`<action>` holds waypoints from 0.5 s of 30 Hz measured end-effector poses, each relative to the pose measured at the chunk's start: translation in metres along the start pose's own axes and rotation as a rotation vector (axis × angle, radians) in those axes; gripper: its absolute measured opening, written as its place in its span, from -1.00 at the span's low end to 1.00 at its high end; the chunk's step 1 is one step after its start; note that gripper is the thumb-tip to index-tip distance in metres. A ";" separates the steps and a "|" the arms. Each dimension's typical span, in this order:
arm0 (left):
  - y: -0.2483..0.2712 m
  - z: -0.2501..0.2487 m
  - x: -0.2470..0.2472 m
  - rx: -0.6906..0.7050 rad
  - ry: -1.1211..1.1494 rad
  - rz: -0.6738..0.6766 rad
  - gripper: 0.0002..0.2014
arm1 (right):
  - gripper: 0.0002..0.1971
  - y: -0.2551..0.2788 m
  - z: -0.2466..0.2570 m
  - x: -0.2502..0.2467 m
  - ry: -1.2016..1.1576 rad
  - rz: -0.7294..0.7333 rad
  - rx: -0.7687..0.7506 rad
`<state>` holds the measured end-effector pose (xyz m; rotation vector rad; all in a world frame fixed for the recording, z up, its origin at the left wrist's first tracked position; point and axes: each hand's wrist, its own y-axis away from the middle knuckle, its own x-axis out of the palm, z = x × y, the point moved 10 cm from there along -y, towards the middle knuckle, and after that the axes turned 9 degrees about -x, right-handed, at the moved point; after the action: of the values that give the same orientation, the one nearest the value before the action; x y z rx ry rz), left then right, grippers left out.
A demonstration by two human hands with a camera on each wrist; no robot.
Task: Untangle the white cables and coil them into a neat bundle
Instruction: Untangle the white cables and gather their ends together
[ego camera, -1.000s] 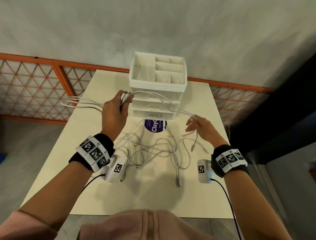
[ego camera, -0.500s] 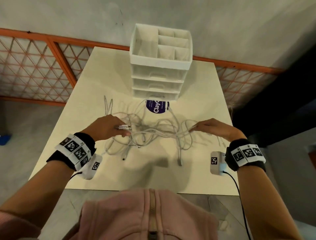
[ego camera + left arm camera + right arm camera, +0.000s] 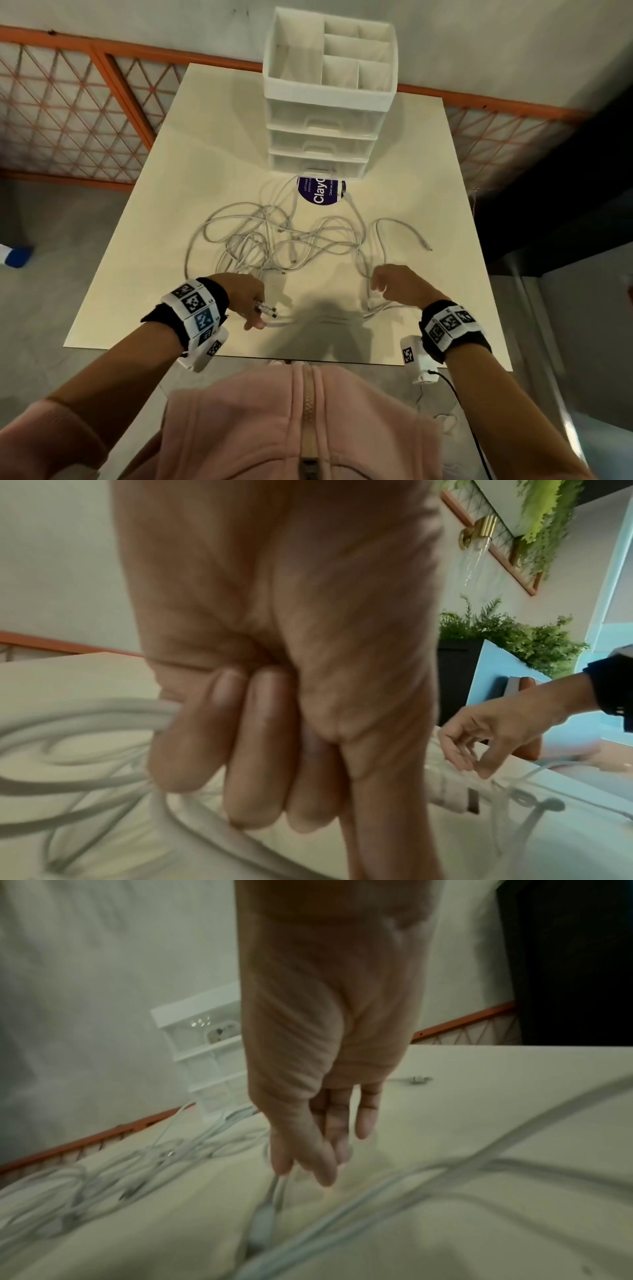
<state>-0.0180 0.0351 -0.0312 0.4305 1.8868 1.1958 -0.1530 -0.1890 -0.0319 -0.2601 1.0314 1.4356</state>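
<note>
Cream table (image 3: pixel 154 212) is carrying tangled white cables (image 3: pixel 274 240) mid-surface, a white drawer organizer (image 3: pixel 322 113) standing at far centre, a purple round sticker (image 3: pixel 320 195) lying just near of it.

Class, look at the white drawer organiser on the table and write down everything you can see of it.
The white drawer organiser looks like plastic. Its open top tray is split by dividers into several compartments, none showing any contents in the head view. Below are three stacked drawers with translucent fronts and moulded handles, all pushed in. It stands upright at the far edge of the cream table, by the wall. A round purple sticker lies at its base, and strands of the white cables reach its foot. Neither hand touches it.
</note>
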 end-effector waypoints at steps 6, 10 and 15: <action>-0.002 -0.002 0.003 -0.039 -0.032 -0.002 -0.71 | -0.74 -0.007 0.004 0.003 0.026 -0.076 -0.025; 0.000 -0.005 -0.007 -0.024 0.028 -0.047 -0.70 | -0.86 -0.012 0.018 -0.016 -0.010 -0.126 -0.035; 0.024 -0.022 -0.058 0.154 0.288 -0.270 -0.66 | -0.92 -0.021 0.063 -0.085 -0.045 -0.423 -0.200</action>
<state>-0.0047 -0.0040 0.0212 0.0803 2.2119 0.9749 -0.0923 -0.2066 0.0549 -0.5545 0.7404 1.1510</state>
